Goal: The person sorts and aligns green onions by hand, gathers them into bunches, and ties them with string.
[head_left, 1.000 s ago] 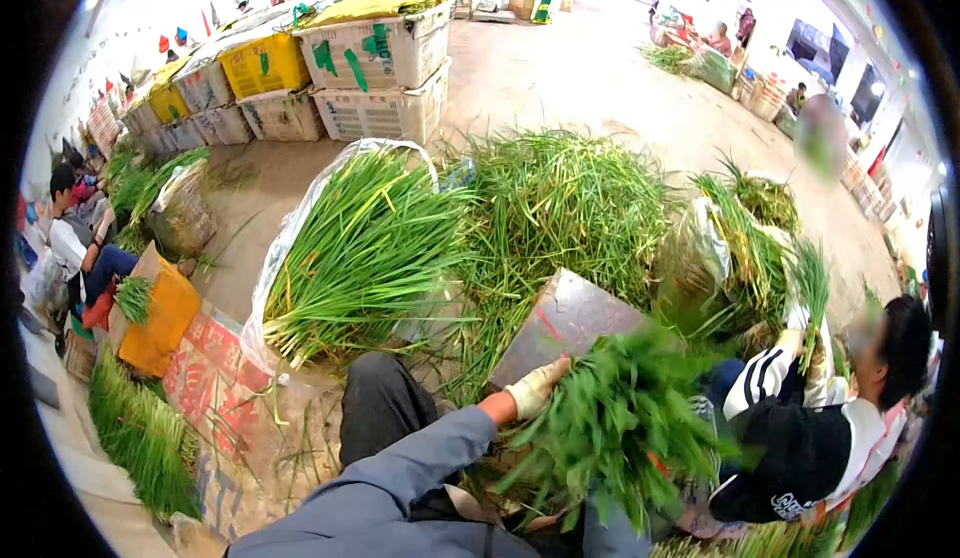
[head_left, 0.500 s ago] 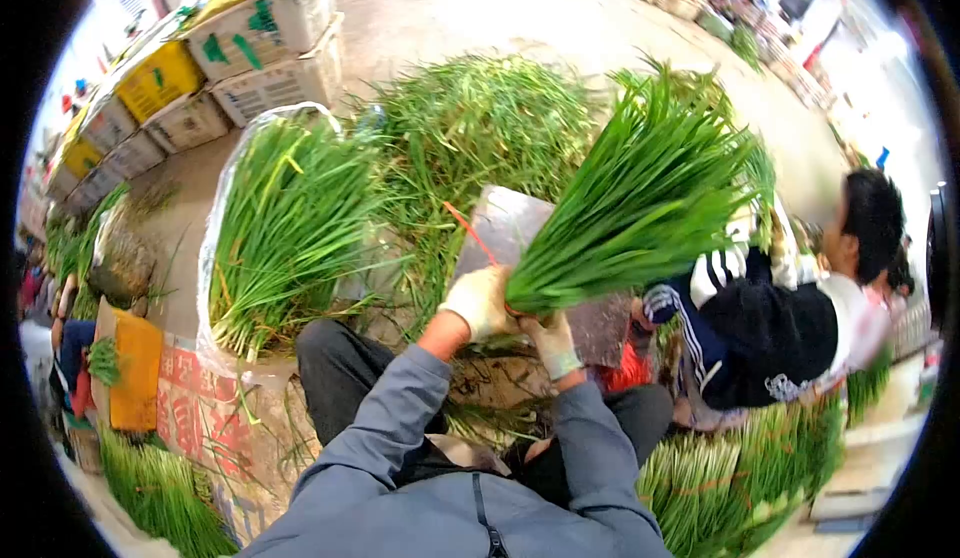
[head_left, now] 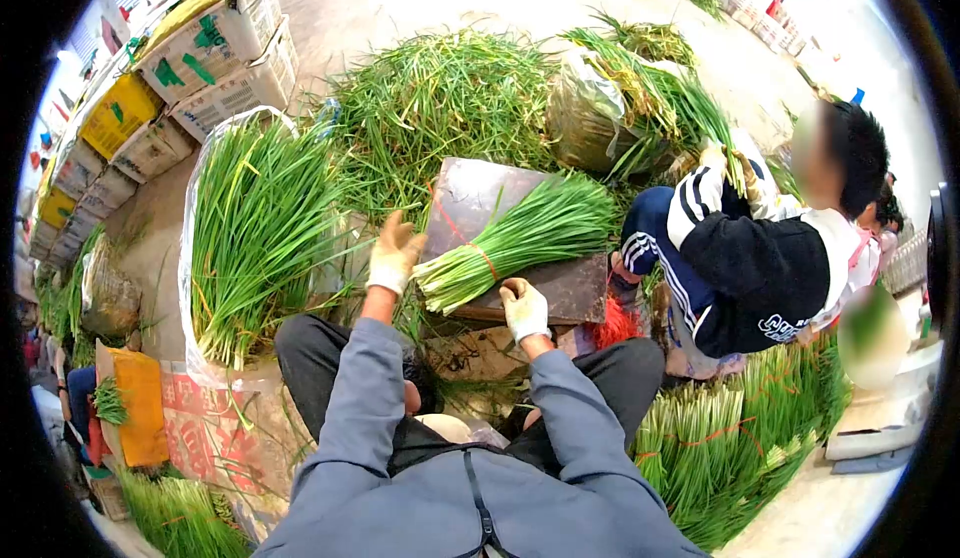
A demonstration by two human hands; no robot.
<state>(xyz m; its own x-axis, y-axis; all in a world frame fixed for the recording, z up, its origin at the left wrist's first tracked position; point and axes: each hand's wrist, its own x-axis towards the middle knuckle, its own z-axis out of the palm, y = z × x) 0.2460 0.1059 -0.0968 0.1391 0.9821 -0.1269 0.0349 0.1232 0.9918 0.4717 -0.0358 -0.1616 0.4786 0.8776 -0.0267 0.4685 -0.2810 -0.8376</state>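
Note:
A bunch of long green stalks lies on a dark flat board, its pale ends toward the left and a red tie around it. My left hand, in a pale glove, is raised just left of the pale ends, fingers apart and holding nothing. Close to the bunch's lower edge is my gloved right hand, its fingers curled; whether anything thin is between them is too small to tell. Another red tie lies on the board's left part.
A white-edged bag of green stalks stands at left, a loose green heap behind the board. A co-worker sits at right, holding stalks. Tied bunches stand at lower right. Stacked crates are at upper left.
The bunch, held up in both hands before, now lies on the board with its leaves toward the right. Both hands have let go of it and moved apart. The view has shifted.

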